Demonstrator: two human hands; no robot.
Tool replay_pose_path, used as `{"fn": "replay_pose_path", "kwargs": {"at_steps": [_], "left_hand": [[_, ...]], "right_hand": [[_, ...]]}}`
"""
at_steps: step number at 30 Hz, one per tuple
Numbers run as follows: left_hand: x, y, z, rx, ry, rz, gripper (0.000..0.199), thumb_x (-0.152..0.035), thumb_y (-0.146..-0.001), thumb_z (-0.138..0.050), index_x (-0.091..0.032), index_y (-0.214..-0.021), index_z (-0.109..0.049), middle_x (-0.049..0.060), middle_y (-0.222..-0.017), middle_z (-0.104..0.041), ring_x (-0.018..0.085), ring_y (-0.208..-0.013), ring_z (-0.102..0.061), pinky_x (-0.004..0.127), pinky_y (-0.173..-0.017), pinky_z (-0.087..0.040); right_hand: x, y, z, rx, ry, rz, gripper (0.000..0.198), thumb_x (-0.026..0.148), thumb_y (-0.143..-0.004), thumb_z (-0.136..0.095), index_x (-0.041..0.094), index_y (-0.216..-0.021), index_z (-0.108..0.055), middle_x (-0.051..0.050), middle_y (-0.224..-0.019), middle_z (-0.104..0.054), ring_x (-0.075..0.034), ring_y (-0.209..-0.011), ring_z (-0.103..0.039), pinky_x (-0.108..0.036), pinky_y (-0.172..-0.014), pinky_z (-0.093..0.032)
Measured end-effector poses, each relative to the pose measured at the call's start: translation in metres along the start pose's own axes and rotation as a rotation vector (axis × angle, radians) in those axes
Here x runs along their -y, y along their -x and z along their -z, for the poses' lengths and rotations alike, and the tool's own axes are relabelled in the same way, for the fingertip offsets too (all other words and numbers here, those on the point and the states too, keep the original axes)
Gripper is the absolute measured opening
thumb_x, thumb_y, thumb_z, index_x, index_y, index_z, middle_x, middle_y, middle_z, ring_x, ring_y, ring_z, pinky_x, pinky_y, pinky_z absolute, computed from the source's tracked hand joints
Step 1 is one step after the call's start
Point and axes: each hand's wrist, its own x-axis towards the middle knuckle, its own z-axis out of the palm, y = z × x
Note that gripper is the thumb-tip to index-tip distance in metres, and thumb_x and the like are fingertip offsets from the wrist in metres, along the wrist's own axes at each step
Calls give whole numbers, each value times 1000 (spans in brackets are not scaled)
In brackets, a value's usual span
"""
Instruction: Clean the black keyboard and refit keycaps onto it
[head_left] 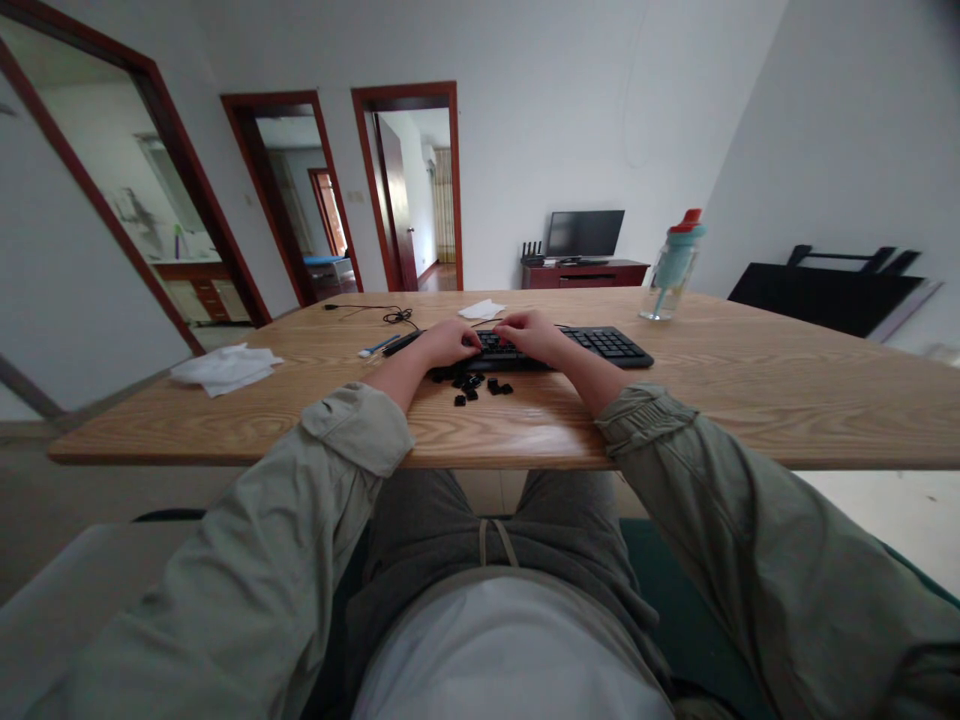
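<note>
A black keyboard (pixel 611 345) lies on the wooden table, some of its keys off on the left part. Over its left end is my left hand (pixel 448 343), fingers curled together at the keys; what they hold, if anything, is too small to make out. My right hand (pixel 531 333) bends down onto the key area just beside it, thumb and fingers pinched close, their tips partly hidden. Several loose black keycaps (pixel 470 384) are scattered on the wood in front of the keyboard, between my forearms.
A blue-and-white brush (pixel 377 348) lies left of the keyboard, near a coiled black cable (pixel 399 316). White tissues (pixel 226 368) rest at the left; another tissue (pixel 482 309) is behind my hands. A water bottle (pixel 673 268) stands at the back right of the table (pixel 720 400).
</note>
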Motion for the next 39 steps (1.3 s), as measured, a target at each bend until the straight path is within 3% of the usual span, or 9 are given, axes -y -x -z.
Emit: {"fn": "replay_pose_path", "kwargs": {"at_steps": [10, 18, 34, 39], "left_hand": [[1, 1, 0, 14, 13, -19, 25, -24, -76, -63, -19, -93, -80, 3, -76, -75, 15, -66, -62, 26, -65, -47], [2, 0, -1, -12, -1, -14, 24, -24, -76, -62, -20, -92, -80, 3, -82, -76, 16, -72, -64, 25, -69, -47], [0, 1, 1, -13, -16, -19, 25, -23, -77, -64, -21, -96, -80, 3, -78, -76, 16, -68, -64, 26, -71, -50], [1, 0, 0, -14, -30, -41, 27, -23, -77, -63, -22, -98, -80, 3, -82, -76, 17, -70, -65, 26, -72, -49]], "right_hand": [[-2, -1, 0, 0, 16, 17, 39, 46, -80, -55, 11, -82, -72, -2, -67, -64, -11, -60, -46, -26, -59, -34], [-3, -1, -1, -12, 24, 29, 38, 47, -80, -56, 12, -77, -71, -2, -65, -63, -11, -60, -46, -27, -60, -34], [0, 1, -1, 8, 22, 24, 42, 51, -80, -55, 11, -78, -71, -1, -65, -61, -11, -61, -46, -26, -59, -33], [1, 1, -1, 4, 39, 25, 46, 54, -82, -52, 12, -69, -66, 0, -59, -55, -10, -58, -43, -26, -58, -32]]}}
